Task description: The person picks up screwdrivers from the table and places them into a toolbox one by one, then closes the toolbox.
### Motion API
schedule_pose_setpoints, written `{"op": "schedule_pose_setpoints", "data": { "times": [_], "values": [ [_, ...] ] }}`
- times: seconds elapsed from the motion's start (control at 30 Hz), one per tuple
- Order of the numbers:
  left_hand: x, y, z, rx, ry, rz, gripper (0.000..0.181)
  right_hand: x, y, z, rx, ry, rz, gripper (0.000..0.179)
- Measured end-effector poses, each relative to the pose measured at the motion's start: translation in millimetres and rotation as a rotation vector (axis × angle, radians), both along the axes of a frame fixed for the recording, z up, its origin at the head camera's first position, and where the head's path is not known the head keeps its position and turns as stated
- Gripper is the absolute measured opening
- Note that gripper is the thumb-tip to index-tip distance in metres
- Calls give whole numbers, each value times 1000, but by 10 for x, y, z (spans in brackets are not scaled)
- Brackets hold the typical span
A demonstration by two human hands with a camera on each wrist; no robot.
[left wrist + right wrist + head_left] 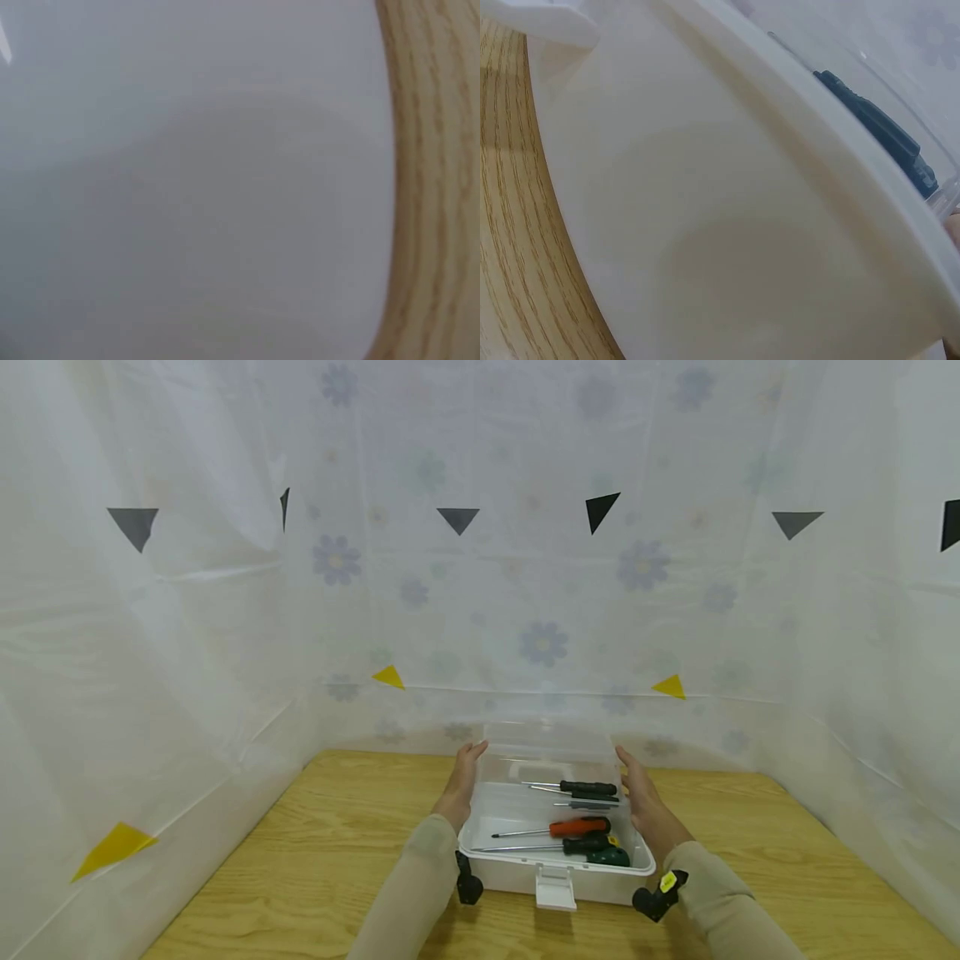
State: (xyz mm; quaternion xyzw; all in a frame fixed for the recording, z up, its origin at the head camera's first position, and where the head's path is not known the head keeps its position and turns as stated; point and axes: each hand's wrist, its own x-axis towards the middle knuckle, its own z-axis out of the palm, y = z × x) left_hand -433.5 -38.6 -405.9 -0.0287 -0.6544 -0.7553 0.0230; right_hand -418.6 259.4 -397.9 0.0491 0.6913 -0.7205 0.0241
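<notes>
A white plastic toolbox (510,878) stands on the wooden table with its clear lid (543,739) tipped back. Inside lie several screwdrivers, among them an orange-handled screwdriver (577,827) and a dark green handle (609,857). More black handles (588,787) show further back, through the lid. My left hand (461,783) is at the box's left side, its visible fingers extended up beside the lid's edge. On the opposite side, my right hand (642,793) has its visible fingers extended against the lid's edge. The other fingers of both hands are hidden. Close up, the left wrist view shows the white wall (225,210).
A white latch (555,888) hangs down at the box's front. Wood-grain table (337,843) surrounds the box. Behind it hangs a pale flowered curtain (487,610) with black and yellow triangles, which also encloses both sides.
</notes>
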Motion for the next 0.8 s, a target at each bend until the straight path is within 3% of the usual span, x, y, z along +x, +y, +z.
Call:
{"op": "schedule_pose_setpoints", "data": {
  "times": [0.47,0.7,0.8],
  "values": [
    [-29,-40,-31,56,35,23,81,-20,-29,17,-52,13,29,90],
    [-18,-53,-37,59,39,32,80,-24,-20,-6,-30,-8,23,99],
    [-14,-46,-38,68,50,50,78,-26,-14,-14,-83,-1,43,97]
  ]
}}
